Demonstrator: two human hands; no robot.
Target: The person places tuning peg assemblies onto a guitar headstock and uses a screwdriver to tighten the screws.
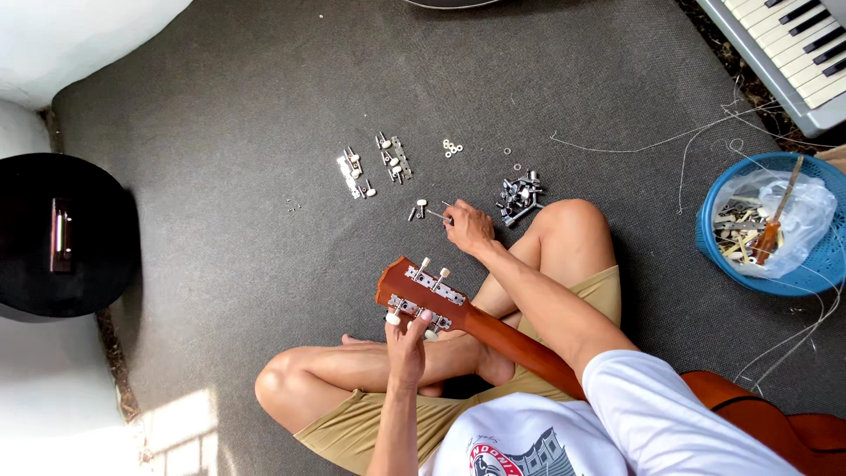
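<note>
I sit cross-legged on grey carpet with a brown guitar's neck across my lap. Its headstock (423,291) carries metal tuning machines with white knobs. My left hand (408,339) grips the headstock's lower edge, fingers on a tuner knob. My right hand (468,227) reaches down to the carpet, fingertips pinched on a thin metal tool (437,212). A small loose tuner peg (419,208) lies just left of it.
Two loose tuner strips (352,173) (394,157), small washers (452,148) and a pile of metal parts (520,196) lie on the carpet. A blue basket (775,225) stands right, a keyboard (793,44) top right, loose strings (705,132) between. A black guitar body (53,234) lies left.
</note>
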